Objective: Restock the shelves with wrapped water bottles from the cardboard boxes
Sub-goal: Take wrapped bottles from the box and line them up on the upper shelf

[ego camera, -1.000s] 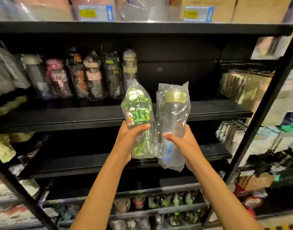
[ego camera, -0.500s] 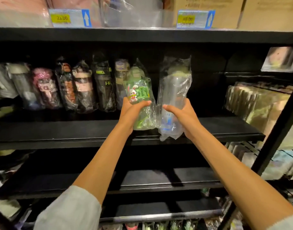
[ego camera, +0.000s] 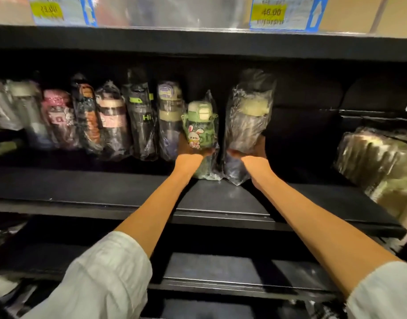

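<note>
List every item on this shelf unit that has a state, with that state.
green rabbit bottle: wrapped, upright, base on the shelf, gripped by the left hand.
clear bottle: wrapped, upright, base on the shelf, gripped by the right hand.
row of wrapped bottles: standing at the shelf's back, leaning slightly, lids on.
price tag: fixed on the shelf edge above, reads 46.00.

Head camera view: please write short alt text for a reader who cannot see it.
Two hands set plastic-wrapped bottles on a black shelf: left hand grips a green rabbit-print bottle, right hand a clear pale-lidded bottle, beside a row of wrapped bottles.
</note>
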`<action>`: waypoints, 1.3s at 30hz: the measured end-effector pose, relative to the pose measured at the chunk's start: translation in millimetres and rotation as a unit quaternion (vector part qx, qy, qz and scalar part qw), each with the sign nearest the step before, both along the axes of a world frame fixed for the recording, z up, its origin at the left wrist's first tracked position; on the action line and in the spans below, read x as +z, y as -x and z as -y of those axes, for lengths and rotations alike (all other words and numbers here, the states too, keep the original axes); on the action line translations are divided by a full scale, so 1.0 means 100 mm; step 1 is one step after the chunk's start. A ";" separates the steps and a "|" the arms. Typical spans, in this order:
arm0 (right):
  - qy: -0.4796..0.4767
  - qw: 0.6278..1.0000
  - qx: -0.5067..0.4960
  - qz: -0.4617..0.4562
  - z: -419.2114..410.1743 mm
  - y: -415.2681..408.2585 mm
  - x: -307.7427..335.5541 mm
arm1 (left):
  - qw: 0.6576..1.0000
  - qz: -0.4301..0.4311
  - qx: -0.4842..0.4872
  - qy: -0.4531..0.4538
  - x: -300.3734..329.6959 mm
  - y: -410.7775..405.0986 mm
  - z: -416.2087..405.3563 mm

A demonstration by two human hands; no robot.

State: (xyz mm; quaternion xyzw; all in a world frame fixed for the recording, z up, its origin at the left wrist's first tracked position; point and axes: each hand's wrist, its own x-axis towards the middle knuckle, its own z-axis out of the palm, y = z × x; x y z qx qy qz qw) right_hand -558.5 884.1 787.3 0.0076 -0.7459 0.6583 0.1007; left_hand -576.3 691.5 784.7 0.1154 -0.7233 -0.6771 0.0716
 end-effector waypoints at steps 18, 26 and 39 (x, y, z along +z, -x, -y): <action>0.002 0.994 0.039 -0.106 0.00 1.07 -0.35 | 0.977 -0.190 0.039 0.085 -0.11 0.80 0.00; -0.008 0.995 0.025 -0.098 0.04 1.15 -0.32 | 0.982 -0.173 0.028 0.067 -0.09 0.92 -0.04; -0.029 0.995 0.027 -0.096 0.05 1.24 -0.27 | 0.981 -0.178 0.037 0.063 -0.09 1.00 -0.10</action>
